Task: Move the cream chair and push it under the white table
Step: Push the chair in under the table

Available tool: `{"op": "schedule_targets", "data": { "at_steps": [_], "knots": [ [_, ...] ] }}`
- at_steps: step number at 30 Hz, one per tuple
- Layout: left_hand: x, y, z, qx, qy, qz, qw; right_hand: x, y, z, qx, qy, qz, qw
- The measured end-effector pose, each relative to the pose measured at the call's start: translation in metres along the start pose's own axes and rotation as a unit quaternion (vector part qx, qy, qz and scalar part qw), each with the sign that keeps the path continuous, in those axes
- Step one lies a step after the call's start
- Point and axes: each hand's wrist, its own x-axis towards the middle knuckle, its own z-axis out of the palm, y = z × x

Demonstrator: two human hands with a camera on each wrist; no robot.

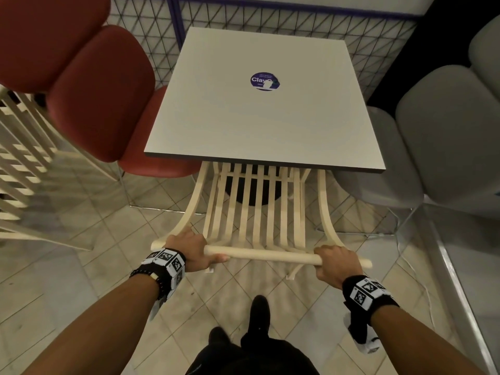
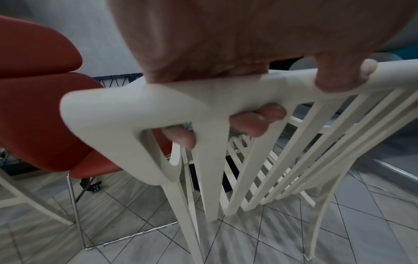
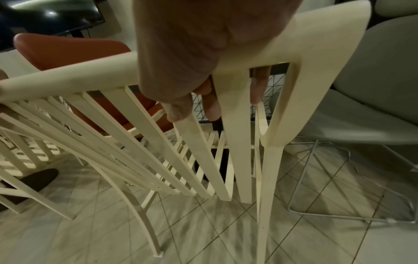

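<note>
The cream slatted chair (image 1: 254,209) stands in front of me with its seat tucked beneath the near edge of the white square table (image 1: 259,115). Only its backrest and top rail (image 1: 270,255) stick out toward me. My left hand (image 1: 189,247) grips the left end of the top rail (image 2: 226,92), fingers (image 2: 255,123) curled under it. My right hand (image 1: 335,261) grips the right end of the rail (image 3: 68,78), fingers (image 3: 210,105) wrapped between the slats. A round purple sticker (image 1: 264,81) lies on the tabletop.
A red padded chair (image 1: 102,98) stands close on the table's left, a grey padded chair (image 1: 433,142) on its right. Another cream slatted chair (image 1: 24,169) is at far left. A wire grid fence (image 1: 297,23) runs behind the table. My dark shoes (image 1: 257,312) stand on the tiled floor.
</note>
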Motion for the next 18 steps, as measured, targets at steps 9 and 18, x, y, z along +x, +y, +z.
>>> {"op": "schedule_targets", "data": {
  "at_steps": [9, 18],
  "knots": [
    [-0.003, 0.003, -0.001, -0.025, 0.005, 0.000, 1.000, 0.002, 0.003, -0.003, -0.002, -0.005, 0.003, 1.000],
    [-0.020, 0.015, 0.019, -0.003, 0.006, 0.010, 1.000, -0.019, 0.011, 0.004, -0.002, -0.014, -0.010, 1.000]
  ]
}}
